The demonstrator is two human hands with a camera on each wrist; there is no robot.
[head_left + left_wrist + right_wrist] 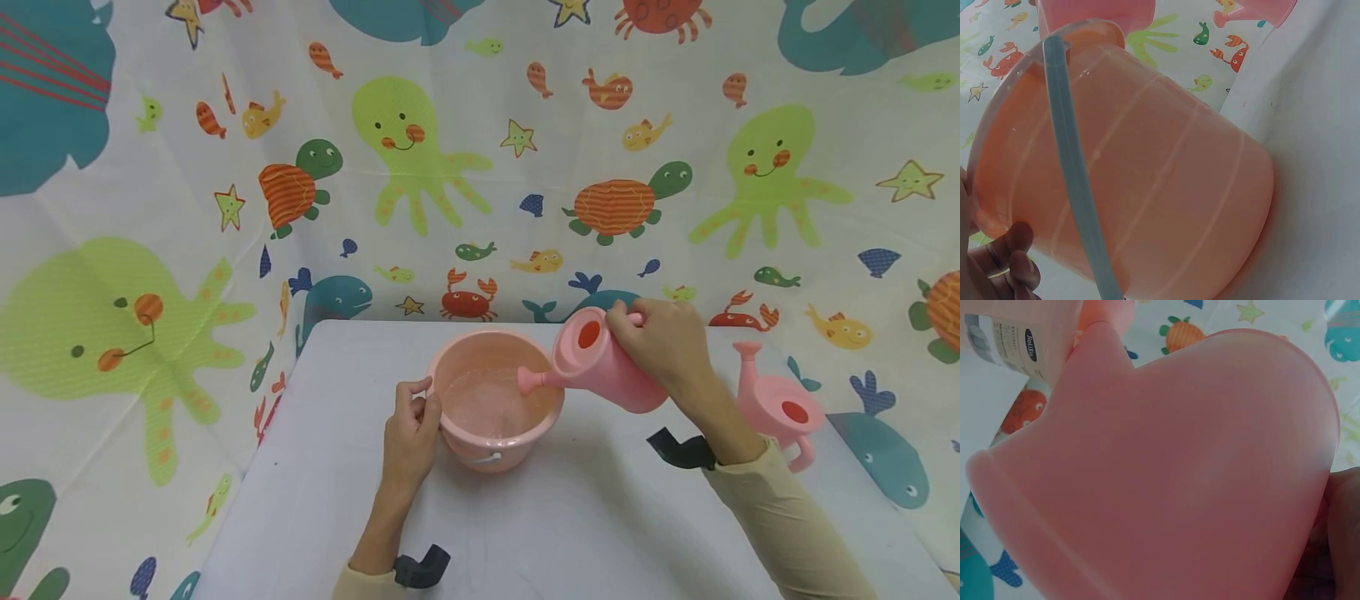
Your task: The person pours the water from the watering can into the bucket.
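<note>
A pink bucket (501,454) stands on the white table, with what looks like water inside. Its left rim is pinched by my left hand (411,433), thumb and fingers at the edge; the left wrist view shows the bucket's side and pale blue-grey handle (1075,169). My right hand (667,346) grips the handle of a pink watering can (618,379). The can is tilted left, and its spout head (531,380) is over the bucket's opening. In the right wrist view the can's body (1172,469) fills most of the frame, hiding much of the hand.
A second pink watering can (780,408) stands at the table's right side. Behind and beside the white table (337,500) hangs a curtain (465,200) printed with sea animals. The bucket bears a label (1010,347).
</note>
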